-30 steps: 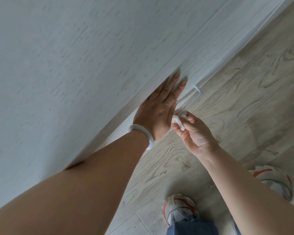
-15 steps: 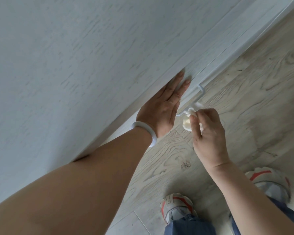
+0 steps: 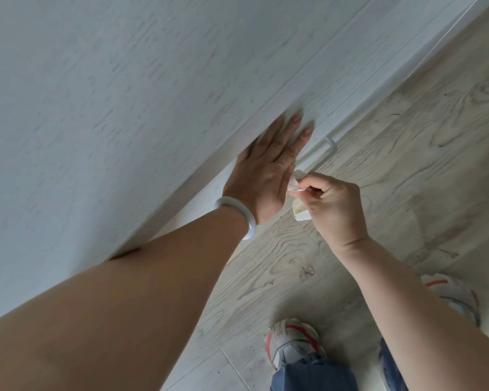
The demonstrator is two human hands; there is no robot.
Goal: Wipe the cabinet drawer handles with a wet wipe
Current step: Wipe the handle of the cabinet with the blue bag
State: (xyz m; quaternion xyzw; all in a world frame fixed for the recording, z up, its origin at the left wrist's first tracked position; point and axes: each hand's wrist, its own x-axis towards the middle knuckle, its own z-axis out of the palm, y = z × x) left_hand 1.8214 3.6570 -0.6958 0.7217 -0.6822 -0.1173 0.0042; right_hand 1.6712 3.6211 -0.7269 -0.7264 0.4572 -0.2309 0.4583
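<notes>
A white bar handle sticks out from the pale wood-grain drawer front low on the cabinet. My left hand lies flat with straight fingers against the drawer front, just left of the handle. My right hand pinches a folded white wet wipe at the near end of the handle. A corner of the wipe hangs below my fingers. The near end of the handle is hidden behind the wipe and my left hand.
The tall pale cabinet face fills the left and top of the view. Light wood-plank floor runs along its base. My two sneakers stand on the floor at the bottom right. A white bangle circles my left wrist.
My right hand moved the wipe out along the handle toward its far end, then slid back to the near end. My left hand stayed flat on the drawer front.
</notes>
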